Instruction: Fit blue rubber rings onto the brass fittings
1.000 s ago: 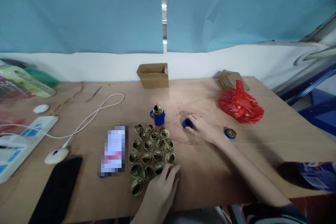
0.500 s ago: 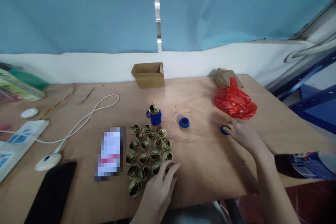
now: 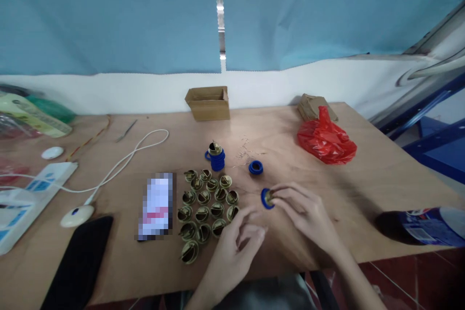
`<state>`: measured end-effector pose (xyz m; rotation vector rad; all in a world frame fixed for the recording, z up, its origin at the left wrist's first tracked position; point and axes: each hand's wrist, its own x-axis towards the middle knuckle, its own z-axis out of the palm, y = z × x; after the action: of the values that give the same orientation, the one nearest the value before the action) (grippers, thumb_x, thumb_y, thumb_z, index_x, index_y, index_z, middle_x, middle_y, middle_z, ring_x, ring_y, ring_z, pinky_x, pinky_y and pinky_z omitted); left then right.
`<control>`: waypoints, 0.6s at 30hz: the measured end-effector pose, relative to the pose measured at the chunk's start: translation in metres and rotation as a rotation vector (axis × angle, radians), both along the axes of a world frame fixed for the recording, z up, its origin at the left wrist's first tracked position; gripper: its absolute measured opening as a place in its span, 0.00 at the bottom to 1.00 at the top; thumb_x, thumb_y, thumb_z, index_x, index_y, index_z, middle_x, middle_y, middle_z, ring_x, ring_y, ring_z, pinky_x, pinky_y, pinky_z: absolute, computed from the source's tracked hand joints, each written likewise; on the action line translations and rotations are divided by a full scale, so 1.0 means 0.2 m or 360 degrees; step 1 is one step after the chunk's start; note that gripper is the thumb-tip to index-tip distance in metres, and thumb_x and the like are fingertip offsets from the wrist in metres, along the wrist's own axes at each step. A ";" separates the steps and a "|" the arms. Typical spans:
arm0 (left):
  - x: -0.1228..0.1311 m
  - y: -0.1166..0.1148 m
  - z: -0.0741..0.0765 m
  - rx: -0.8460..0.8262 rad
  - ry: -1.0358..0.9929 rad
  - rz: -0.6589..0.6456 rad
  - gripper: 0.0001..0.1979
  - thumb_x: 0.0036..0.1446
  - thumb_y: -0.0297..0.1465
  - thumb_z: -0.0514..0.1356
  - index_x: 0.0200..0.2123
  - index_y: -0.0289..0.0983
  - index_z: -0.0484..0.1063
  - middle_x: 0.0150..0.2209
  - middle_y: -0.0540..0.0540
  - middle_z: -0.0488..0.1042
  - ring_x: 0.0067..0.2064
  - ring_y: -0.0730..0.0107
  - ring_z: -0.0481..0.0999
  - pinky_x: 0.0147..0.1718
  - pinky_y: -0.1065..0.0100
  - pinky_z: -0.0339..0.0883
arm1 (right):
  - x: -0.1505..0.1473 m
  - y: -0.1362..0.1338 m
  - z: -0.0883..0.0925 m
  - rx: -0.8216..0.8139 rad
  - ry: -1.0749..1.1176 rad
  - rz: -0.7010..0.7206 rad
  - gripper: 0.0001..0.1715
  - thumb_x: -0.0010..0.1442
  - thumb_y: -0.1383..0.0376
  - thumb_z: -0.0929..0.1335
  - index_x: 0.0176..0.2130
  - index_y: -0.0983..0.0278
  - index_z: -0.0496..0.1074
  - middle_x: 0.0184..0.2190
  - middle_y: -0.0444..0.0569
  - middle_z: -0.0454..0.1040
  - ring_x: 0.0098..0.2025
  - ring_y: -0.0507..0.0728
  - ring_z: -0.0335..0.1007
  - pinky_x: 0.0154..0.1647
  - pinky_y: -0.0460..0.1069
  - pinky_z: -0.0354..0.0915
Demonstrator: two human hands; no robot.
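Observation:
My right hand (image 3: 303, 208) pinches a small brass-coloured fitting with a blue ring (image 3: 265, 199) around it, just over the table. My left hand (image 3: 238, 247) is beside it, fingers loosely curled and apart, with nothing seen in them. Left of that hand stand several brass-coloured round metal fittings (image 3: 203, 213) in rough rows, each with a crosspiece in its mouth. Behind them a stack of blue rings (image 3: 218, 161) has a brass fitting (image 3: 214, 147) on top and one ring leaning on its side. A smaller pile of blue rings (image 3: 256, 167) lies to the right.
A phone with a lit, blurred screen (image 3: 156, 208), a dark phone (image 3: 78, 261), a white cable (image 3: 127, 155) and a power strip (image 3: 39, 184) lie left. An open cardboard box (image 3: 209, 106) stands behind. A red plastic bag (image 3: 327, 140) and a bottle (image 3: 417, 226) are right.
My right hand has moved left from the table's right side, bringing the blue ring and fitting towards the middle. My left hand has shifted right, off the fittings, towards my right hand.

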<state>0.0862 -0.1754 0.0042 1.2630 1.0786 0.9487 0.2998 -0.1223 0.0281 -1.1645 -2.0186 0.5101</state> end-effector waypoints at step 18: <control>-0.02 0.07 0.03 0.0271 -0.0123 0.0407 0.10 0.60 0.29 0.63 0.44 0.38 0.78 0.44 0.43 0.83 0.48 0.61 0.84 0.50 0.64 0.78 | -0.34 -0.18 -0.14 0.0086 0.0569 -0.0180 0.19 0.65 0.70 0.70 0.54 0.56 0.70 0.47 0.50 0.77 0.48 0.59 0.77 0.50 0.55 0.76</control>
<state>0.0816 -0.1619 0.0106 1.2332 1.1347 1.2958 0.2310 -0.1574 -0.0007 -1.0631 -1.6423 0.5592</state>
